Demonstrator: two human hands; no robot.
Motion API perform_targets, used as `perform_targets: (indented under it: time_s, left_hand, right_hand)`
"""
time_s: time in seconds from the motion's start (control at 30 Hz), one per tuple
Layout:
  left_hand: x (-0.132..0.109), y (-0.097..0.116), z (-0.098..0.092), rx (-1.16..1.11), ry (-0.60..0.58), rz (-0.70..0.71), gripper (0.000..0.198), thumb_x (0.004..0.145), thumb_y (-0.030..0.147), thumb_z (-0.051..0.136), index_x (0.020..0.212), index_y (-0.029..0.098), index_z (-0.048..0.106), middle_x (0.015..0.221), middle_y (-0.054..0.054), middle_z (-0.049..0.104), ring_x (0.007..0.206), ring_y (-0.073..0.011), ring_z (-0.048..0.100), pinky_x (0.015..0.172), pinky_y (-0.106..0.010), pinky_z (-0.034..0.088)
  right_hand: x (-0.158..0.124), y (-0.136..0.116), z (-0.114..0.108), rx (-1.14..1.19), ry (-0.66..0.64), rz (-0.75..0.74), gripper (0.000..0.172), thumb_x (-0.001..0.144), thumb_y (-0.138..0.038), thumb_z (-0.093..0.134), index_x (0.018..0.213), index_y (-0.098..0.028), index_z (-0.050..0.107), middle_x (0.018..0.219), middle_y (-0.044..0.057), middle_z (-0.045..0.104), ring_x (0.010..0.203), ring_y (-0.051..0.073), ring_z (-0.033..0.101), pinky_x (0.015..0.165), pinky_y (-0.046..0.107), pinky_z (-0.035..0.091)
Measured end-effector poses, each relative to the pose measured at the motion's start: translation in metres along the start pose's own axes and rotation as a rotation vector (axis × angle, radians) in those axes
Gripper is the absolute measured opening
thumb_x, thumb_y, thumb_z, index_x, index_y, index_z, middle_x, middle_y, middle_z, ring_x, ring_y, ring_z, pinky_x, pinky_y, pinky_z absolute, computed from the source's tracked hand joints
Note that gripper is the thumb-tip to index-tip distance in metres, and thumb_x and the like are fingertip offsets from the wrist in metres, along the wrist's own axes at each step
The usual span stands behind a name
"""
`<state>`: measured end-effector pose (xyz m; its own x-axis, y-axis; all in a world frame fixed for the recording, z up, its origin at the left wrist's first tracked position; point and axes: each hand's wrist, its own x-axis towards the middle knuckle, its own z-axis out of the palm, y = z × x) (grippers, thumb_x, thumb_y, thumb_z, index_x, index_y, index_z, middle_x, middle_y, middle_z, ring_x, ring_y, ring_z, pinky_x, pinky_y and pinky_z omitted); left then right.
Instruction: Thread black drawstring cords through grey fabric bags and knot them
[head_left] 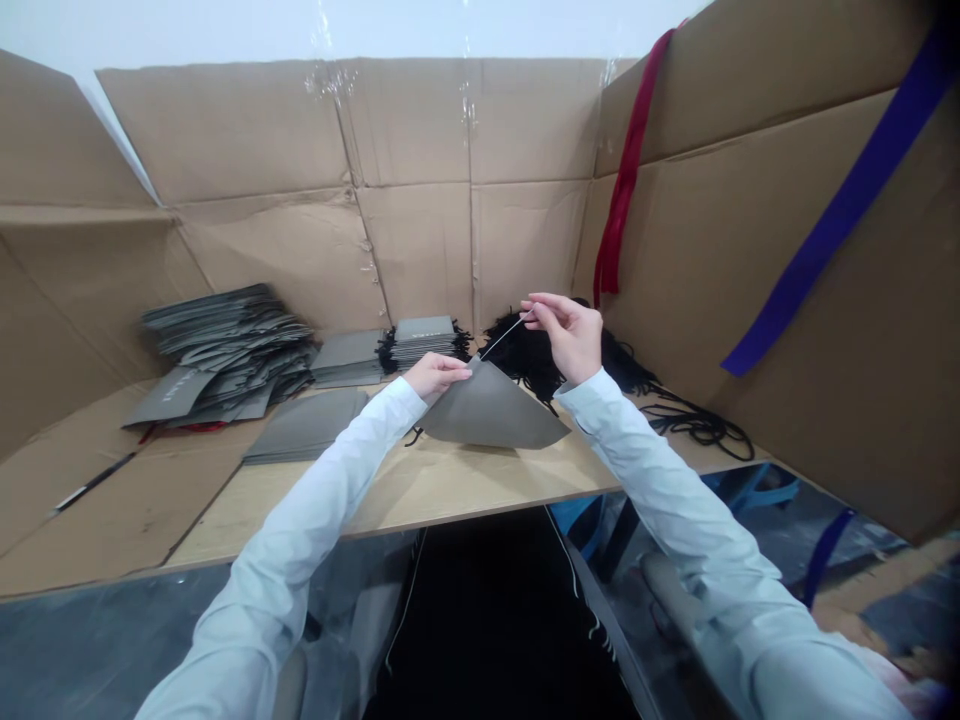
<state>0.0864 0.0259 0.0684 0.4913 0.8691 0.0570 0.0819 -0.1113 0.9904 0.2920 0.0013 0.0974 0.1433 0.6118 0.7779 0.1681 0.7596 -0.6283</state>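
Note:
My left hand [437,374] pinches the upper corner of a grey paper bag [495,405], holding it tilted above the table. Between the fingertips of my right hand [564,325] is a thin, pale needle-like rod [501,338]. It slants down to the bag's pinched corner, where its tip is too small to make out. Behind my hands lies a heap of black cords [517,350], partly hidden by the right hand. A neat stack of grey bags with black cord ends [424,335] stands just beyond my left hand.
At the left rises a tall, uneven pile of grey bags [225,340]. Flat grey pieces [304,425] lie nearer, beside a black-and-white pen-like stick [94,485]. Cardboard walls [412,130] enclose the table [420,500]. Red [630,170] and blue ribbons [840,210] hang at right.

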Motion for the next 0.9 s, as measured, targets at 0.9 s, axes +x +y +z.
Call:
perform_targets:
  time_s: [0.9]
  left_hand:
    - [0.013, -0.007, 0.001, 0.104, -0.054, -0.032, 0.032, 0.050, 0.031, 0.069, 0.073, 0.009, 0.064, 0.050, 0.001, 0.054, 0.038, -0.0031, 0.039, 0.039, -0.017, 0.026]
  right_hand:
    - [0.013, 0.021, 0.015, 0.017, -0.163, 0.367, 0.019, 0.064, -0.027, 0.063, 0.064, -0.013, 0.050, 0.064, 0.006, 0.063, 0.052, 0.009, 0.058, 0.051, 0.021, 0.050]
